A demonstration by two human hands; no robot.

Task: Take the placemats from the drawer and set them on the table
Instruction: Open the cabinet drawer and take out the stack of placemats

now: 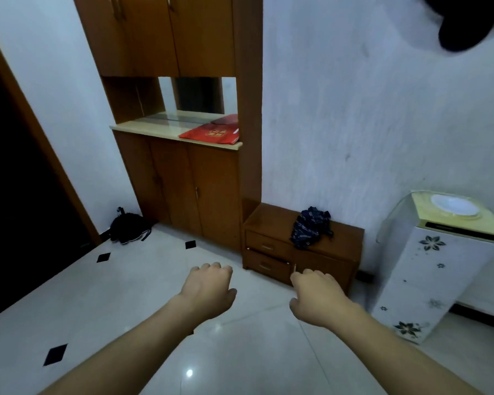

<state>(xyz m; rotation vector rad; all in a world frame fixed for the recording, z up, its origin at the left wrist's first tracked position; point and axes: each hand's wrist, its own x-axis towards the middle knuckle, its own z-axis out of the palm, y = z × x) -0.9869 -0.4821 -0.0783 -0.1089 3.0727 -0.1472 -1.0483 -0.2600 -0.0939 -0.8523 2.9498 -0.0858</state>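
Barely begun: no placemats in sight, presumably inside the drawers (pixel 268 247) of the low cabinet (pixel 343 241). Reaching toward them with left hand (pixel 208 283) and right hand (pixel 317 293), both loosely curled, holding nothing. Yet to open, lift out, carry to a table.

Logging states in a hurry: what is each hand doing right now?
Left hand: loosely curled, holding nothing.
Right hand: loosely curled, holding nothing.

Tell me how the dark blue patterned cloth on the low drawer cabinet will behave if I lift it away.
Probably floppy: the cloth lies crumpled in folds, so it should sag and trail rather than hold its shape. It looks like thin fabric, so it is likely light and unbreakable. One end droops over the front edge of the cabinet, so a push may slide it off.
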